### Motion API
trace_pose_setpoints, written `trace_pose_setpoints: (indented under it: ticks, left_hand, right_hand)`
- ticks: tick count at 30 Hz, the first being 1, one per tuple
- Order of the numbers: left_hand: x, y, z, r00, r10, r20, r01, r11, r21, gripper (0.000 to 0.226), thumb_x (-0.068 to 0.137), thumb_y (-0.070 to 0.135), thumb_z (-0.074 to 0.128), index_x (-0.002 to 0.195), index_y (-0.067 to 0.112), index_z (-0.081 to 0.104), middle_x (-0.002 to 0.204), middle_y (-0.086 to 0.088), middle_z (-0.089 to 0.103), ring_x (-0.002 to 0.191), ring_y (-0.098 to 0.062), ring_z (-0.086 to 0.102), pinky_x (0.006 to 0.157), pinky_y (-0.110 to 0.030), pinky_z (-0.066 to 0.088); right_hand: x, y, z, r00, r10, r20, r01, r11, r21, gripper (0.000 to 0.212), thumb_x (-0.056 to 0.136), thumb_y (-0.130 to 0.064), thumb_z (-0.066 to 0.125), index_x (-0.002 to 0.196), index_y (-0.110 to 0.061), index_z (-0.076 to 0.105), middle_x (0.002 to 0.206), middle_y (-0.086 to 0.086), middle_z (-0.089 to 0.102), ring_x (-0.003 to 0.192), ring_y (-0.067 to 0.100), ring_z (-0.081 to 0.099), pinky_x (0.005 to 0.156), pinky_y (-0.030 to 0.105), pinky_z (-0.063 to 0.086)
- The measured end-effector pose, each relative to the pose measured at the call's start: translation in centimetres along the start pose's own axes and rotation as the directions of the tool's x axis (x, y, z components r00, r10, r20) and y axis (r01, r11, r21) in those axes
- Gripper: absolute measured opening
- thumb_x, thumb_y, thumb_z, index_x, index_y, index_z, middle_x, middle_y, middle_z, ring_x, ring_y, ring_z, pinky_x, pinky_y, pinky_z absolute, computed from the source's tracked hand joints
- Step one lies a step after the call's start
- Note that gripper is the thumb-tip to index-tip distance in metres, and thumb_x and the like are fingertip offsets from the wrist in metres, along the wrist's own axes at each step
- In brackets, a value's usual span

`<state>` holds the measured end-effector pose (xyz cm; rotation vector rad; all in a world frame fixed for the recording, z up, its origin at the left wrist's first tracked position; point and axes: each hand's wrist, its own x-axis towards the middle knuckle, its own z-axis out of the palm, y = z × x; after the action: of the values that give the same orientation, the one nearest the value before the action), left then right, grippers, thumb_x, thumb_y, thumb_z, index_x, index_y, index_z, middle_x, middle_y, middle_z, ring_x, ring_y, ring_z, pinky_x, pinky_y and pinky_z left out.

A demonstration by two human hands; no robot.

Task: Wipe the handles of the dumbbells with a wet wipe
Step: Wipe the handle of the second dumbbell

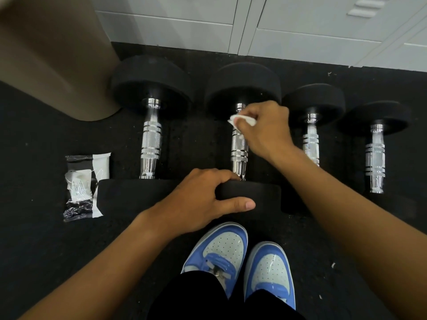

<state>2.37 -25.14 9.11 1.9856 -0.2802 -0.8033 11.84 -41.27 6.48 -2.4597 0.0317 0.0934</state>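
Risk 1: the second dumbbell [240,144] could roll on the floor [34,239] under sideways wiping force. It is steadied only at its near head [249,195], over which the left hand [196,202] is draped.
Risk 2: the wet wipe [242,121] is bunched small, so part of the knurled handle could be missed, above all the underside, which is not visible.
Risk 3: knuckles could be knocked on that dumbbell's far head [242,84], just beyond the right hand [265,128].

Grip, right: fingers pressed together, the wet wipe pinched and held against the far end of the handle.
Grip, left: loosely curled, thumb spread along the near head's front face, fingers hooked over its top edge; nothing is carried.

Relative to the second dumbbell: one dumbbell [151,139] just beside it toward the wipe packet [85,188], two more [310,139] [375,158] on the other side. Whether their handles are clean cannot be told.
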Motion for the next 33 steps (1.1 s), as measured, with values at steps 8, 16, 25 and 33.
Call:
trace_pose_setpoints:
  ticks: [8,16,25,33]
  left_hand:
    - [-0.1,0.0,-0.1,1.0,-0.005,0.004,0.006,1.0,-0.02,0.041,0.075,0.056,0.067,0.104,0.027,0.067,0.09,0.009,0.07,0.083,-0.001,0.064,0.077,-0.031,0.054]
    - [-0.1,0.1,-0.2,1.0,-0.004,-0.004,0.004,1.0,-0.025,0.042,0.075,0.053,0.068,0.107,0.025,0.068,0.091,0.008,0.071,0.084,-0.001,0.065,0.076,-0.027,0.053]
    - [-0.1,0.3,-0.2,1.0,-0.01,0.01,0.011,1.0,-0.028,0.05,0.07,0.061,0.063,0.106,0.026,0.067,0.091,0.007,0.071,0.083,-0.004,0.066,0.076,-0.034,0.055]
    - [-0.1,0.4,-0.2,1.0,-0.022,0.001,0.022,1.0,-0.018,0.047,0.071,0.059,0.066,0.105,0.027,0.068,0.091,0.007,0.071,0.084,-0.003,0.066,0.077,-0.032,0.055]
  right_hand:
    - [-0.5,0.8,-2.2,0.987,0.0,0.161,-0.01,0.998,0.062,0.015,0.081,-0.025,0.072,0.094,-0.02,0.076,0.087,-0.002,0.072,0.082,0.004,0.062,0.068,-0.001,0.039]
    - [-1.9,0.6,-1.0,0.972,-0.166,0.167,0.175,0.984,-0.038,0.017,0.08,-0.017,0.071,0.096,-0.015,0.076,0.092,0.002,0.065,0.082,0.005,0.056,0.074,0.0,0.032]
    - [-1.7,0.7,-0.3,0.965,-0.185,0.188,0.203,0.976,-0.082,0.018,0.081,-0.022,0.07,0.097,-0.016,0.075,0.097,0.008,0.066,0.092,0.018,0.06,0.078,0.019,0.039]
    - [-0.6,0.5,-1.4,0.959,-0.198,0.203,0.214,0.975,-0.06,0.015,0.082,-0.021,0.069,0.095,-0.016,0.076,0.088,0.001,0.066,0.082,0.005,0.052,0.069,0.005,0.032]
